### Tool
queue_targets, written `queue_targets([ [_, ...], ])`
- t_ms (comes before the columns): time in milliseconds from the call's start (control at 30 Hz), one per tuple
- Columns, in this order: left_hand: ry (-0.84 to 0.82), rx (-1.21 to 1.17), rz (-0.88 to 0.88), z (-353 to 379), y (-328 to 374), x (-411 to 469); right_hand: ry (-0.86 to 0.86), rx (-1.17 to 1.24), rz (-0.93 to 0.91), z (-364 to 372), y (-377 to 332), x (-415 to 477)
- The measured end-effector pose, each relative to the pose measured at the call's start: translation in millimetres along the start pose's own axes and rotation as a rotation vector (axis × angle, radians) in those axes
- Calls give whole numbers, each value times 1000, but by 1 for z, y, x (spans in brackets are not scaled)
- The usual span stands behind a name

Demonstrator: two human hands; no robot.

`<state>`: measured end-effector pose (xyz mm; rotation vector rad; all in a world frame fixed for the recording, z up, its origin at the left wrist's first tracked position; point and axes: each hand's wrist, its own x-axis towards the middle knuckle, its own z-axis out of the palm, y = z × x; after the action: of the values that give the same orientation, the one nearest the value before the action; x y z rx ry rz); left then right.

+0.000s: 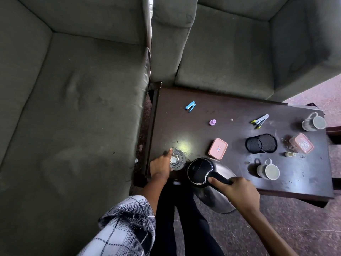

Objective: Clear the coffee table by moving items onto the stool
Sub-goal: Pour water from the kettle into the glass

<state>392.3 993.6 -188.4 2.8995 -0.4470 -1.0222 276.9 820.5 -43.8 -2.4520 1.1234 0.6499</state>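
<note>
Right hand [238, 191] is clenched on the black handle of the steel kettle with black lid [200, 170], lower centre of frame, over the near edge of the dark wooden coffee table [230, 111]. Left hand [160, 167] touches the clear drinking glass [177, 159] at the table's lower-left corner, one finger straight alongside it; can't tell if it's gripping. Pink lidded box [218, 148] sits just right of the kettle, black mesh pen holder [261, 143] further right.

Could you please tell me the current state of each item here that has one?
kettle: lid shut, handle held by right grip.
glass: upright, left grip around it.
flat pink box: lid on.
pink container: lid on.
near mug: upright.
far mug: upright.
mesh holder: upright.
</note>
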Motion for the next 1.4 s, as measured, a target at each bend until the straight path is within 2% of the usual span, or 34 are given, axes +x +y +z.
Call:
queue_targets([
  [1400, -15, -12, -29, 4, 3, 2, 3, -28, -24, -7, 0, 4],
])
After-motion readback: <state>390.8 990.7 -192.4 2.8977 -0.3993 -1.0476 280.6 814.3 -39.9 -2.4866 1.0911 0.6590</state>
